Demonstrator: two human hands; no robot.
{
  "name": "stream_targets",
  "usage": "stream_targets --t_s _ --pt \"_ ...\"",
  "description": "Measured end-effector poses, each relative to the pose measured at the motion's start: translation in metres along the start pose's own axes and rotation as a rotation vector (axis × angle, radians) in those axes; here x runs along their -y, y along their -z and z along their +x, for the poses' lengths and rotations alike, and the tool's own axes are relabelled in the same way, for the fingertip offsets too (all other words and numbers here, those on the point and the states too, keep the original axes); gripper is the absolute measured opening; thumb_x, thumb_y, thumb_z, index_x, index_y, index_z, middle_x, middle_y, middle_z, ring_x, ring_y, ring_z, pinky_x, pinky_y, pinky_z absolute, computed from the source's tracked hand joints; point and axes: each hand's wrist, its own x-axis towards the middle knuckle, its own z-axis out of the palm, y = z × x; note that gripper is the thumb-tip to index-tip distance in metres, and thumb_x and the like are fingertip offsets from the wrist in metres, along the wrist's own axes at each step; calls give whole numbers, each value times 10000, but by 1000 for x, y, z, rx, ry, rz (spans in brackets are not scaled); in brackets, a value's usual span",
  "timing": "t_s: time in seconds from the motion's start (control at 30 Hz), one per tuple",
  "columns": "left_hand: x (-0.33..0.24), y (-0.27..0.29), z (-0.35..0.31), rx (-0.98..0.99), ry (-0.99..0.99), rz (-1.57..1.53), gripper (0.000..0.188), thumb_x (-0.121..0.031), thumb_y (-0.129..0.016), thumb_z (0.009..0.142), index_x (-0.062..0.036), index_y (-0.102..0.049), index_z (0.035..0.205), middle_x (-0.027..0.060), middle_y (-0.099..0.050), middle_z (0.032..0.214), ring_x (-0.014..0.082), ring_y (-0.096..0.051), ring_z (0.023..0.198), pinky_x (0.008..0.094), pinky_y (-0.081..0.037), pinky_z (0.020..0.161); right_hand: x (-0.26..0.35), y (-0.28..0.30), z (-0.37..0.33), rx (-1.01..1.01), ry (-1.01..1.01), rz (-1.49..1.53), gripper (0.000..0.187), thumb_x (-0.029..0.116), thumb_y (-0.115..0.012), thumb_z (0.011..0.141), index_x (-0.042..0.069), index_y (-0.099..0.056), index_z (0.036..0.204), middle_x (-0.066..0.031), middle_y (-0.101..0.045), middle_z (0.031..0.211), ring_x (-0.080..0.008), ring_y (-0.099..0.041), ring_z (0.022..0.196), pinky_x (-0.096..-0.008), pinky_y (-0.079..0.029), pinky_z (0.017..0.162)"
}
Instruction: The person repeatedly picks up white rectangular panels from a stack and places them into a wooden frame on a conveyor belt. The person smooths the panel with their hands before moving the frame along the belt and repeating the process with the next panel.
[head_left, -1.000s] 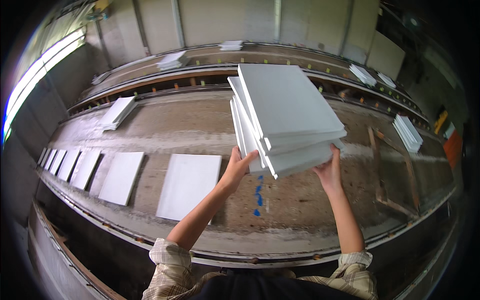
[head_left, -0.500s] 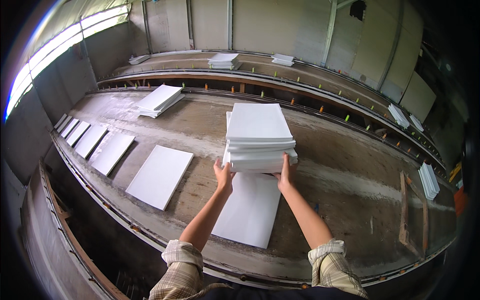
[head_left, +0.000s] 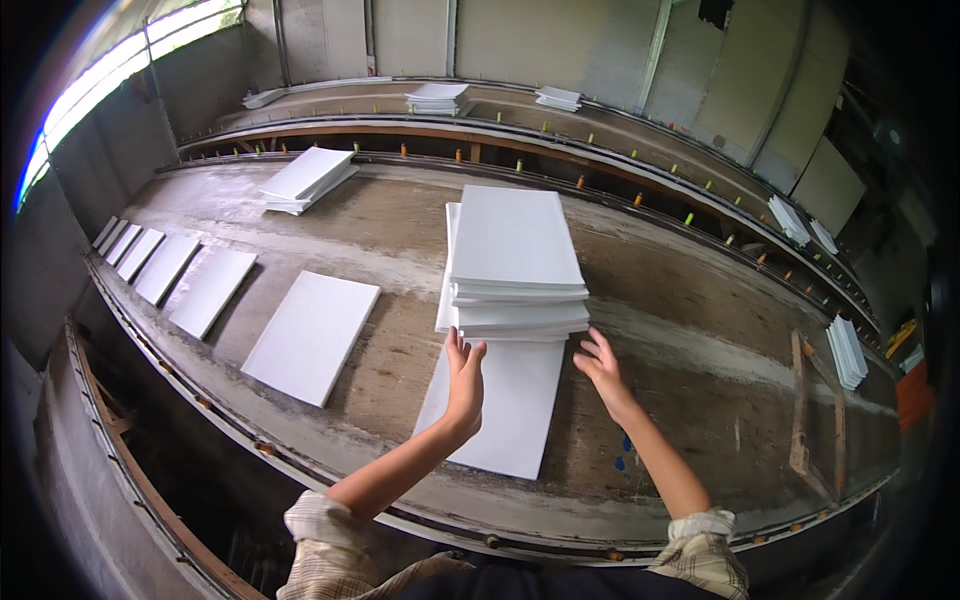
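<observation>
A: Bare surface first: the long brown, white-streaked table lies open from the tall stack of white rectangular slabs rightward to the angular brown wooden frame.

B: And leftward?

A: Tighter! A flat white rectangular panel lies there, with a bare strip between. Another, the smooth white front panel, reaches from the stack toward the table's near edge.

B: The hands?

A: Left hand is loose, fingers up and slightly curled, at the stack's front left corner; whether the fingertips brush it, I cannot tell. Right hand is spread, gripping nothing, just beside the front right corner.

B: What's changed?

A: Half a second ago, both hands clasp the stack's sides. Now both grips are off, and the stack sits mid-table, its slabs slightly out of line.
</observation>
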Motion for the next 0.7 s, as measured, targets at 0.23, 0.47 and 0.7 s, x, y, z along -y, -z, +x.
stream_targets --t_s 0.23,0.47,0.7 --pt "-16 -58 -100 537 -170 276 629 -117 -509 900 -63 -150 1413 141 -118 1483 246 -82 1385 370 -107 1106 88 56 -144 244 407 -816 451 113 -620 825 90 -485 1255 -108 -521 1201 -267 -562 1052 -353 -464 886" --pt "60 -196 -174 1090 -134 542 412 -117 -511 894 -52 -382 1280 141 -370 1357 265 -303 1306 381 -282 1044 61 214 -279 -242 237 -951 390 81 -631 801 83 -548 1182 -118 -599 1079 -278 -590 980 -359 -475 826" --pt "130 -315 -284 1218 -70 477 270 -98 -457 911 -39 -472 1175 130 -435 1316 235 -350 1280 379 -261 1060 21 406 -414 -1005 117 -772 263 56 -539 871 33 -563 1132 -145 -641 946 -235 -622 898 -324 -464 784"
